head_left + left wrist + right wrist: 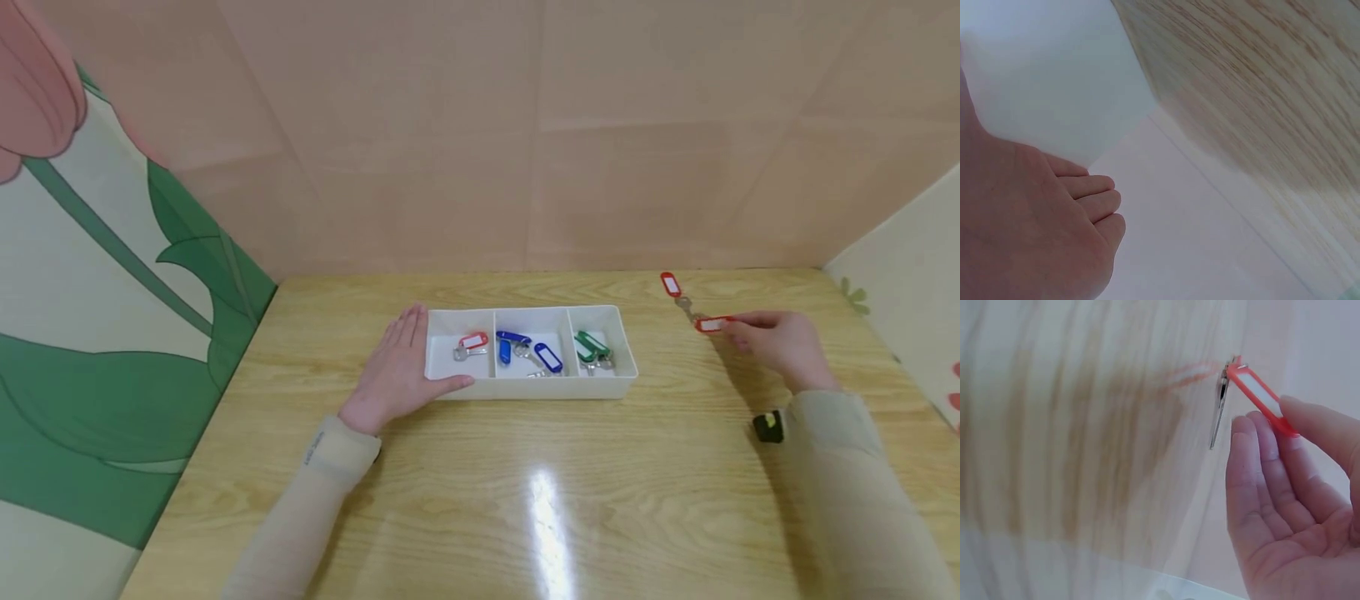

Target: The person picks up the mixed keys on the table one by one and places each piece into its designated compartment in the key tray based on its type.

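My right hand (776,342) pinches a red key tag (1257,394) between thumb and fingers. A metal key (1217,415) hangs from this tag, above the table. Beyond it, another red key tag (671,284) lies near the table's back edge. My left hand (393,362) rests against the left end of a white three-compartment tray (540,388), fingers straight along that end and thumb at the front rim. Inside the tray, a red-tagged key (472,342) sits left, several blue key tags (549,357) with keys sit in the middle, and green key tags (592,342) with keys sit right.
The wood-grain table (465,483) meets a pinkish-beige wall (420,167) at the back. A panel with painted flowers and leaves (90,400) borders the left side, and a pale wall (922,283) stands at the right.
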`<state>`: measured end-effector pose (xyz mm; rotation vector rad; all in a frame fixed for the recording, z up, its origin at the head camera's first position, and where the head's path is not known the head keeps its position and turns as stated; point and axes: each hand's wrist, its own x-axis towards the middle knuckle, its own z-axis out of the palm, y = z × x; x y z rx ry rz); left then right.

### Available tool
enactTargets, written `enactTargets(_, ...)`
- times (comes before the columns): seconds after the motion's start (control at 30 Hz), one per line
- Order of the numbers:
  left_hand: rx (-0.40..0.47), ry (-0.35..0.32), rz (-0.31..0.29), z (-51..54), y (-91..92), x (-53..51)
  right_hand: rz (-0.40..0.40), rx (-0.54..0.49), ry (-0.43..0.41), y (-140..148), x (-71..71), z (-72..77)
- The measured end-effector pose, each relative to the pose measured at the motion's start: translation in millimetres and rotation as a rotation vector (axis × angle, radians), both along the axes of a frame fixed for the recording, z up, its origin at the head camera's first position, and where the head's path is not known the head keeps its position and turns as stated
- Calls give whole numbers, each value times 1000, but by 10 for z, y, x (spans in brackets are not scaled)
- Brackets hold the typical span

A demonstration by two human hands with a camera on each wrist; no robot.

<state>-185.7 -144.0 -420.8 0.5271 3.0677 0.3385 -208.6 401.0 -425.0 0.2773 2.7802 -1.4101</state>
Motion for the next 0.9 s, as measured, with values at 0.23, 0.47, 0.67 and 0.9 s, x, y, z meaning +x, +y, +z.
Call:
enactTargets(0.23,6,-11,6,11,7,7,-30,-56,64,-37,12,21)
enactTargets(0.47,4,-2,1,6,3,5,-55,-57,96,-64,5,49)
enactTargets(0.67,1,-8,0,5,1,10,-71,-97,107,-78,2,68)
enactTargets(0.9,10,0,0,11,4,14,-77,-103,146,-113,15,116)
